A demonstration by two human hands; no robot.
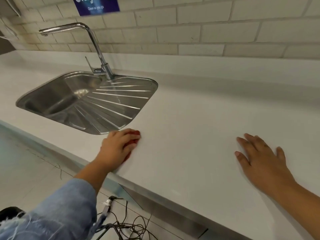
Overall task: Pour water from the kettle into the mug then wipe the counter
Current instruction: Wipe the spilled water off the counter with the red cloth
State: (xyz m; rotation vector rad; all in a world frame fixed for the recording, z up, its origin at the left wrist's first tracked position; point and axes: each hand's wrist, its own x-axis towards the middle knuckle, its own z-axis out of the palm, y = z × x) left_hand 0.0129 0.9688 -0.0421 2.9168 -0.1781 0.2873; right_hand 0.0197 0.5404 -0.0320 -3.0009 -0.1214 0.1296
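L hand [117, 148] presses red cloth [134, 138] on counter [190, 127], R hand [259, 160] flat.

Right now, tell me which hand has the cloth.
The left hand, by the sink's front corner, holds the red cloth on the counter; the right hand lies flat on bare counter with nothing under it.

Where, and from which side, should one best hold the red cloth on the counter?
From above, palm down over its middle, as the left hand holds it now: the red cloth is soft and lies low on the counter, with no handle or stiff edge.
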